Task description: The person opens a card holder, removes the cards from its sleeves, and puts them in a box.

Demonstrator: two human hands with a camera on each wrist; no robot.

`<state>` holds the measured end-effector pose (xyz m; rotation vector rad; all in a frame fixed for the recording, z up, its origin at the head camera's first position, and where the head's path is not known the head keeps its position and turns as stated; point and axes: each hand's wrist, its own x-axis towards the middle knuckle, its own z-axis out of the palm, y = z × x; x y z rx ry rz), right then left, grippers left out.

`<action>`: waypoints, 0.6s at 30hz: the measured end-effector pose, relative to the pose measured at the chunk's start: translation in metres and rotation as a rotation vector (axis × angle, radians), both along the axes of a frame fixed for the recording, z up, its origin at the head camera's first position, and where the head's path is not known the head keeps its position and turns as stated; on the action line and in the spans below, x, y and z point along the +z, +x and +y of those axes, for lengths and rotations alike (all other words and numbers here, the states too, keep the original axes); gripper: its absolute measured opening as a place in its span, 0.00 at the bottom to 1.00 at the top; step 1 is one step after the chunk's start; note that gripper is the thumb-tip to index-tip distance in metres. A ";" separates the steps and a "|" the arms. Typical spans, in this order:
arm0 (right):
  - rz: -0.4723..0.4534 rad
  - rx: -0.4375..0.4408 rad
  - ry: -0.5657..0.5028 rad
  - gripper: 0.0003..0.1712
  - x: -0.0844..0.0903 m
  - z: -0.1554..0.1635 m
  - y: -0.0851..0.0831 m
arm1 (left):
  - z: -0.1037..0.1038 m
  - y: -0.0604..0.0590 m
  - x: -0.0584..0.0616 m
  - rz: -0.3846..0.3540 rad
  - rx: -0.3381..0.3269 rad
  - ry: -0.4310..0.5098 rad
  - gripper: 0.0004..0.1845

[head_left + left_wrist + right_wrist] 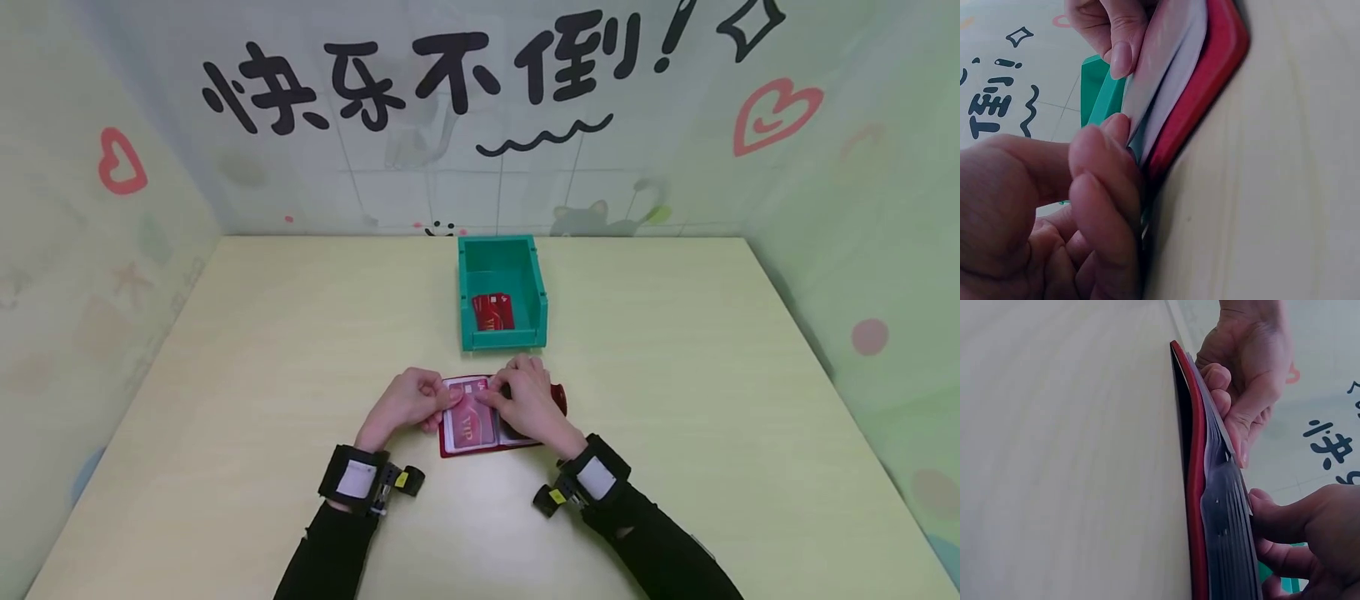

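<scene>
Your left hand (406, 402) pinches the sleeve pages of the red card holder (491, 429), lying open on the table (225, 375) just before the green bin (501, 293); your right hand (529, 402) grips the VIP card (471, 423) there. Some red cards (493, 311) already lie in the bin, so you look partway done, this one not yet moved. Open tabletop lies all around, the bin's front wall near your knuckles.

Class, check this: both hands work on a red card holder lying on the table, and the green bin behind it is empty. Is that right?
Not quite. The green bin is not empty: the head view shows red cards in it. Both hands, left and right, do work on the red card holder.
</scene>
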<state>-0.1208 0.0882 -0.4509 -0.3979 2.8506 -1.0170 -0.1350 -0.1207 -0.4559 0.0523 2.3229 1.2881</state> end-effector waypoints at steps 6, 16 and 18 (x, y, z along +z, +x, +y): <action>-0.017 -0.022 -0.029 0.12 0.000 0.005 -0.002 | 0.003 -0.001 0.003 -0.002 -0.005 0.016 0.14; -0.105 -0.075 -0.056 0.10 -0.001 0.024 -0.006 | -0.001 0.000 0.001 -0.010 0.000 0.040 0.11; -0.148 -0.061 -0.081 0.10 0.000 0.028 -0.007 | -0.001 0.000 0.000 -0.022 0.006 0.046 0.11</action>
